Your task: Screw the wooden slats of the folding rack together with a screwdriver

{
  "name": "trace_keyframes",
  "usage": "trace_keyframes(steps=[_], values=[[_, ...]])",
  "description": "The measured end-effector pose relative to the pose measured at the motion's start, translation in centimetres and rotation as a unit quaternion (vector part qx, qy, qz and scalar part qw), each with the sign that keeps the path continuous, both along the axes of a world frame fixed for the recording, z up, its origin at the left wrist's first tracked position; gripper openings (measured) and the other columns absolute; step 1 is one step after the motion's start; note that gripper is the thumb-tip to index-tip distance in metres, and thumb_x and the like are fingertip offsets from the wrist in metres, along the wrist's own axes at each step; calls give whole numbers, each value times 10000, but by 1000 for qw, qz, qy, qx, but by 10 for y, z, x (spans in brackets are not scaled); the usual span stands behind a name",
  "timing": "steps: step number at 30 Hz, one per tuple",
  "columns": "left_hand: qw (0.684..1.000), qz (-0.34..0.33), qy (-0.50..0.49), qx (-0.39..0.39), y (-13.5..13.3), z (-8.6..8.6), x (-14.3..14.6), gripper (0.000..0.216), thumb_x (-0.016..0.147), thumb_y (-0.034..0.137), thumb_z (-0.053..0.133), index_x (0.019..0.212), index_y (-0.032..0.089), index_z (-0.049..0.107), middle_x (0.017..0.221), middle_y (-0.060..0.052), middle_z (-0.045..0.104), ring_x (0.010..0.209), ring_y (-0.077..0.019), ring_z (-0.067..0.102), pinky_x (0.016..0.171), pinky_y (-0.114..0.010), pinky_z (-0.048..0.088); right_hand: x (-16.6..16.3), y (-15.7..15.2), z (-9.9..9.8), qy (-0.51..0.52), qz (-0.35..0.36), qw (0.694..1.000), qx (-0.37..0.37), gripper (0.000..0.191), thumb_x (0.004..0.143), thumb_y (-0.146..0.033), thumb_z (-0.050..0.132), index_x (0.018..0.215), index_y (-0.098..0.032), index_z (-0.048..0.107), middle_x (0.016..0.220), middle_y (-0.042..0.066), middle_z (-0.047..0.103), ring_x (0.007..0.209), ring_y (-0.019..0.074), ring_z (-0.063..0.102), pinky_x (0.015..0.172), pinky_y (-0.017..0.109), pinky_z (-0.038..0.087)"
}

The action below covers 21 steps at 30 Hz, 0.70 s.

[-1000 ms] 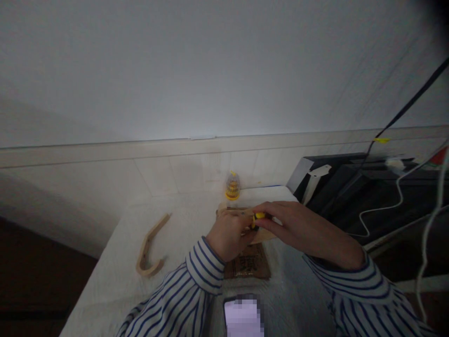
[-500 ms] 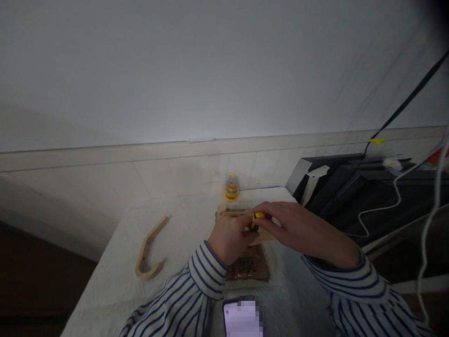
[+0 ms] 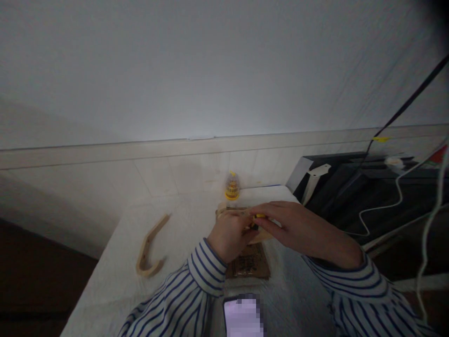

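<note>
My left hand (image 3: 229,234) is closed around a light wooden piece (image 3: 233,211) held just above the white table (image 3: 115,281). My right hand (image 3: 298,229) pinches a small yellow-handled tool (image 3: 260,216) whose dark tip meets the wooden piece between my two hands. Both wrists wear blue-striped sleeves. Under my hands lies a brown printed sheet (image 3: 249,267).
A curved wooden part (image 3: 150,247) lies on the table's left side. A small yellow and clear container (image 3: 232,186) stands at the far edge by the wall. A lit phone (image 3: 243,316) rests near me. Dark furniture with cables (image 3: 368,196) is to the right.
My right hand's fingers have closed a little more over the yellow tool, hiding more of it. Both hands stay in the same spot.
</note>
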<state>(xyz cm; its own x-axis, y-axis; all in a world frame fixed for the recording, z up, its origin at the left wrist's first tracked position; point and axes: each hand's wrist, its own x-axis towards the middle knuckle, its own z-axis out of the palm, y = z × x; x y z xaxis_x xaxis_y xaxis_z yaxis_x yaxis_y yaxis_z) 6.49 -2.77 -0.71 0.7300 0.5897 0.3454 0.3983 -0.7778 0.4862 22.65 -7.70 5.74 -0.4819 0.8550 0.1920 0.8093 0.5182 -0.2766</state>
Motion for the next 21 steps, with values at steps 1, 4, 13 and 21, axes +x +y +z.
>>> trace_keyframes(steps=[1, 4, 13, 21], values=[[1000, -2, -3, -1, 0, 0, 0, 100, 812, 225, 560, 844, 173, 640, 892, -51, 672, 871, -192, 611, 809, -343, 466, 0, 0, 0, -2, -5, 1000, -3, 228, 890, -225, 424, 997, -203, 624, 968, 49, 673, 904, 191, 610, 815, 343, 456], [1000, 0, -2, 0, -1, 1, 0, 118, 806, 207, 553, 887, 177, 634, 918, -55, 671, 884, -199, 610, 806, -346, 469, 1, 1, 0, -3, -11, 1000, -12, 223, 896, -251, 431, 1000, -201, 622, 945, 47, 677, 874, 189, 617, 788, 325, 459], [1000, 9, 14, -3, -4, 2, 1, 84, 773, 165, 565, 838, 163, 618, 839, -46, 670, 813, -197, 617, 749, -320, 473, 2, 1, 0, -25, -23, 999, -3, 223, 905, -309, 428, 937, -204, 622, 885, 41, 682, 828, 186, 624, 747, 308, 450], [1000, -5, 7, 0, -3, -1, 3, 85, 764, 148, 556, 818, 159, 619, 828, -40, 670, 774, -183, 617, 699, -289, 472, 1, 1, 1, -35, -26, 999, 16, 243, 897, -328, 432, 892, -196, 635, 791, 49, 682, 751, 181, 628, 681, 288, 445]])
